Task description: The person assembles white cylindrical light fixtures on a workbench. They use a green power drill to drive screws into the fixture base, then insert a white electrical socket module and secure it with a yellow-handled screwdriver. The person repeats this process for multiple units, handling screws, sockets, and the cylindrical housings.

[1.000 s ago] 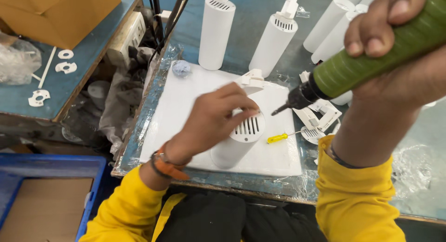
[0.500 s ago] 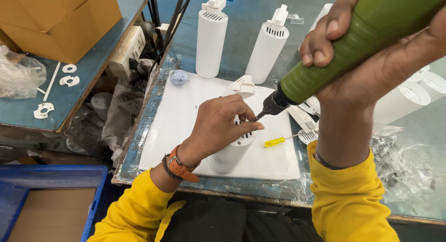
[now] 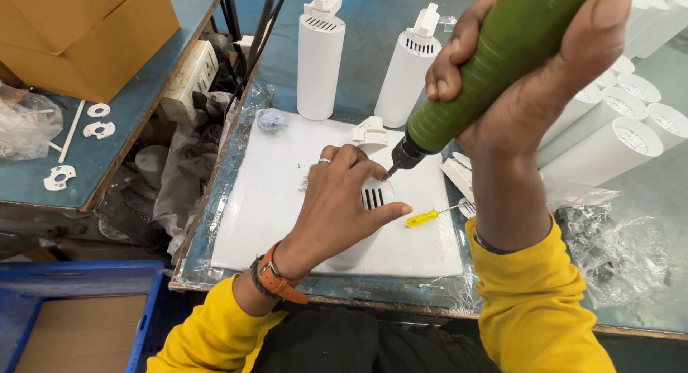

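Observation:
My left hand point(image 3: 337, 201) wraps around the top of a white cylindrical lamp housing point(image 3: 374, 198) that stands upright on a white foam pad point(image 3: 265, 194). Its slotted end cap shows between my fingers. My right hand point(image 3: 530, 79) grips a green electric screwdriver point(image 3: 494, 58), held tilted with its bit touching the cap's far edge. A small yellow-handled screwdriver point(image 3: 424, 217) lies on the pad just right of the housing. A white plastic bracket point(image 3: 367, 135) sits behind my left hand.
Two finished white housings point(image 3: 319, 58) point(image 3: 410, 68) stand at the pad's far edge. Several more white cylinders point(image 3: 609, 147) lie at the right, with crumpled plastic wrap point(image 3: 623, 251) in front. A cardboard box point(image 3: 86, 36) and white brackets point(image 3: 97, 129) sit on the left bench; a blue crate point(image 3: 79, 301) below.
The green screwdriver has come down and left until its bit meets the housing cap. My left hand has stayed on the housing.

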